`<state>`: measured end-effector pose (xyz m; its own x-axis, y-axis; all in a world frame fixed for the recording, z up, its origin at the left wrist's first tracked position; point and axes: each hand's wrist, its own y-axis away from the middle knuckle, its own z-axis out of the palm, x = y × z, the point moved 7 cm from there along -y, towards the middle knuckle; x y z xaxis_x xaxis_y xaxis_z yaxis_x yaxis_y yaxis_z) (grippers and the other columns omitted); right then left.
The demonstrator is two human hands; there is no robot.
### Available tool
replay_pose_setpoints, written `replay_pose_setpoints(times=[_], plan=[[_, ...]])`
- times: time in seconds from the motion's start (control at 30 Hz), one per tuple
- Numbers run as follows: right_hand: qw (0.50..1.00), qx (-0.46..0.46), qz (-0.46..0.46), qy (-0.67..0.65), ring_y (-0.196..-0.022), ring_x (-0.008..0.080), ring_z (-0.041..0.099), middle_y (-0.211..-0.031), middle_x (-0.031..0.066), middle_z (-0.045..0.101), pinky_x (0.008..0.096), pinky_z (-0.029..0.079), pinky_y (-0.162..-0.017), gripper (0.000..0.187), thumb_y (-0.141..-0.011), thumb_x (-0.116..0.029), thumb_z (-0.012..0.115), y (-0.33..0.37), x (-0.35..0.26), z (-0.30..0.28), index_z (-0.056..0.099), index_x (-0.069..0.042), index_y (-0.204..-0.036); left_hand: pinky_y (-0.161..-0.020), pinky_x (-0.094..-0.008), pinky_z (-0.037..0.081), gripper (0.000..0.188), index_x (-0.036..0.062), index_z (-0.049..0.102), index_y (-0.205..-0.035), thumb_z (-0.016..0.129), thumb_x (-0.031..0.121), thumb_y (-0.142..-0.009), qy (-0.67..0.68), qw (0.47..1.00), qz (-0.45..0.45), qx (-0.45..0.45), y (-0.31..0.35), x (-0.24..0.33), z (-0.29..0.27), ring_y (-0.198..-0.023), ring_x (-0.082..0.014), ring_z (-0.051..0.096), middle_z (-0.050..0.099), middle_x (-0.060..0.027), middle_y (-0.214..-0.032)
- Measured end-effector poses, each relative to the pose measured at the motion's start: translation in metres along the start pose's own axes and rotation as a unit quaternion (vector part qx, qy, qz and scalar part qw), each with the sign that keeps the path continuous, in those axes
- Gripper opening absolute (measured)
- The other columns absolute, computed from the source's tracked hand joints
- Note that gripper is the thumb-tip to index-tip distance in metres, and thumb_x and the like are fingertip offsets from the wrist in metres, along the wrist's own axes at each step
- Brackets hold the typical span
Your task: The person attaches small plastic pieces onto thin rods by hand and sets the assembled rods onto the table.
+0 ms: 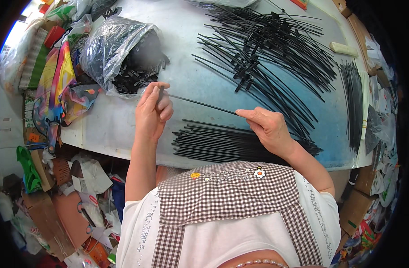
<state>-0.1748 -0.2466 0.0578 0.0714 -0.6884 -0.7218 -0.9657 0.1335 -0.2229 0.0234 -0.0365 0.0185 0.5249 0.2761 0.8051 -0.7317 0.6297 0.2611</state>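
My left hand (151, 106) is closed on a small black plastic piece (160, 93), pinched between thumb and fingers. A thin black rod (200, 103) runs from beside that piece to my right hand (267, 128), whose thumb and forefinger grip its other end. Whether the rod's tip sits in the piece or only touches it, I cannot tell. Just beyond my left hand, a clear plastic bag (107, 47) lies on its side, with small black pieces (135, 73) spilling from its mouth. Under my right hand, a bundle of loose black rods (213, 142) lies along the near table edge.
Rods with black end pieces (267, 42) lie heaped across the table (180, 53) at the far right. Another bundle of thin rods (352, 105) stretches along the right edge, near a pale block (344, 49). Colourful bags (64, 85) crowd the left; boxes and clutter (61, 210) surround the table.
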Motion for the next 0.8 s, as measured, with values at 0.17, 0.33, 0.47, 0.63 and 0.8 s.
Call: replay_pose_setpoints(times=[0.17, 0.33, 0.47, 0.63, 0.8], plan=[[1.0, 0.004, -0.009, 0.016, -0.059, 0.0217, 0.055, -0.071, 0.0083, 0.058, 0.0323, 0.045, -0.054, 0.038, -0.087, 0.008, 0.065, 0.0, -0.007, -0.002, 0.07, -0.01, -0.12, -0.047, -0.0243, 0.024, 0.024, 0.0031, 0.056, -0.116, 0.043, 0.023, -0.109, 0.083, 0.996, -0.021, -0.037, -0.005, -0.006, 0.002, -0.05, -0.0073, 0.028, 0.027, 0.0052, -0.065], [0.999, 0.027, -0.013, -0.037, -0.057, 0.0211, 0.055, -0.071, 0.0087, 0.058, 0.032, 0.044, -0.053, 0.037, -0.087, 0.008, 0.064, 0.003, -0.002, 0.003, 0.07, -0.009, -0.12, -0.047, -0.0237, 0.024, 0.026, 0.0029, 0.057, -0.114, 0.042, 0.024, -0.109, 0.197, 0.971, -0.049, -0.123, -0.009, -0.01, 0.01, -0.05, -0.0072, 0.028, 0.027, 0.0057, -0.064], [0.993, 0.019, -0.047, 0.108, -0.058, 0.0176, 0.056, -0.072, 0.0078, 0.06, 0.0301, 0.045, -0.055, 0.036, -0.089, 0.008, 0.062, 0.004, -0.01, 0.001, 0.07, -0.007, -0.121, -0.047, -0.0237, 0.024, 0.028, 0.0016, 0.058, -0.114, 0.042, 0.025, -0.11, 0.167, 0.977, -0.041, -0.124, -0.007, -0.012, 0.02, -0.051, -0.0068, 0.027, 0.026, 0.0059, -0.064], [0.993, 0.031, 0.046, -0.103, -0.06, 0.0135, 0.057, -0.074, 0.0064, 0.063, 0.0277, 0.046, -0.056, 0.032, -0.09, 0.007, 0.061, 0.001, 0.01, 0.011, 0.069, -0.005, -0.119, -0.048, -0.0238, 0.025, 0.035, -0.0012, 0.059, -0.114, 0.043, 0.03, -0.11, 0.023, 0.995, 0.091, 0.044, -0.003, -0.011, 0.021, -0.052, -0.0071, 0.027, 0.027, 0.0057, -0.064], [0.949, -0.106, 0.188, -0.232, -0.062, 0.0122, 0.06, -0.078, 0.0066, 0.068, 0.0268, 0.049, -0.058, 0.023, -0.093, 0.004, 0.061, 0.003, 0.031, 0.016, 0.068, -0.001, -0.114, -0.048, -0.0241, 0.029, 0.042, -0.0032, 0.059, -0.114, 0.045, 0.036, -0.109, -0.025, 0.992, 0.115, 0.045, 0.0, -0.011, 0.022, -0.052, -0.0076, 0.029, 0.032, 0.0045, -0.062]])
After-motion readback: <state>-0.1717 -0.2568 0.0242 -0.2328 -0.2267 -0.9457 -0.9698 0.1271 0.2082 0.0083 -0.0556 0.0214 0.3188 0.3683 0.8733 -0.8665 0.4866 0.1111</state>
